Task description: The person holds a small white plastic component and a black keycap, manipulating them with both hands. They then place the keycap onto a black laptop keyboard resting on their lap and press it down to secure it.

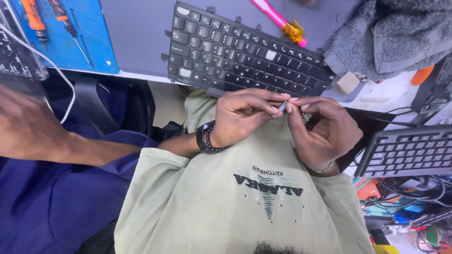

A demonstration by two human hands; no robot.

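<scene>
The left hand [245, 115] and the right hand [322, 127] meet fingertip to fingertip in front of the person's chest, over a pale green printed shirt [226, 197]. Both pinch a small, flat, silvery-grey part [282, 107] between thumb and forefinger; its exact kind is too small to tell. Just beyond the hands lies a bare black laptop keyboard panel [235, 51] with several keys missing. A pink-handled brush [278, 19] lies beyond that panel. A second black keyboard [409, 150] sits just beside the right hand.
</scene>
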